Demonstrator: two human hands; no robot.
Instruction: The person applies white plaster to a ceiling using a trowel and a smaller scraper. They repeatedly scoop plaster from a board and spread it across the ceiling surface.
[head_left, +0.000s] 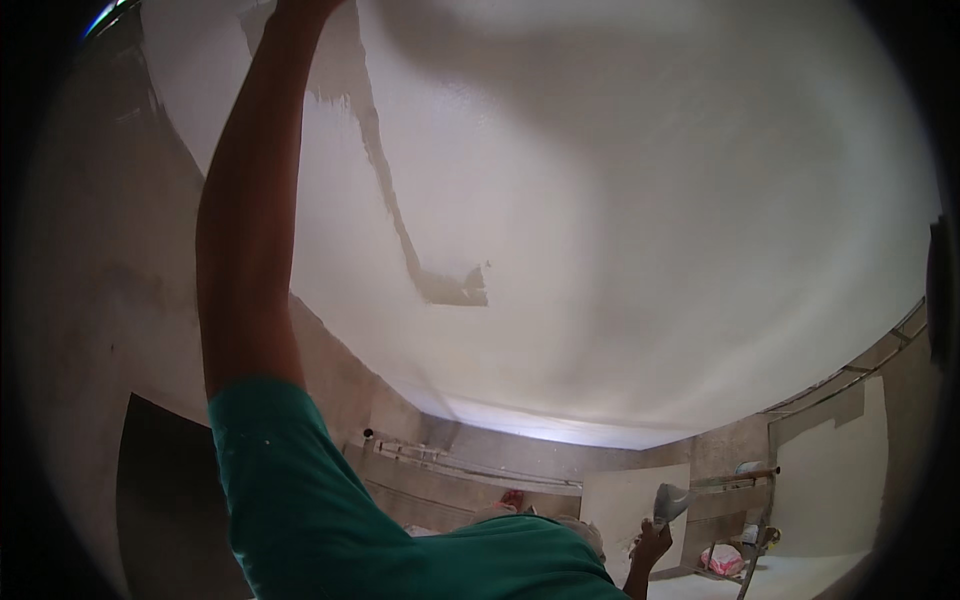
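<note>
White plaster covers most of what you see: the ceiling [620, 220] fills the view, smooth and pale, brightest in a band low down where it meets the far wall [520, 455]. Across it runs a darker, greyish strip [385, 180], slanting down from the upper left and ending in a ragged, wider patch [455, 288] near the middle. The side wall [90, 300] on the left is bare grey, with a dark opening [165, 500] at its foot.

Your left arm [245, 220], in a green sleeve [290, 480], reaches straight up to the ceiling. The hand itself runs out of the top edge of the picture, so you cannot tell whether it is closed on anything or flat against the plaster.

Your right hand [650, 545] is low in the view, raised beside your shoulder, with its fingers closed around the handle of a pale trowel [672, 500] whose blade points up and to the right.

Behind it, in the far corner, stands a rough scaffold [745, 520] with a pink-and-white bag [722, 560] lying under it. Pipes [450, 462] run along the far wall below the ceiling line.
</note>
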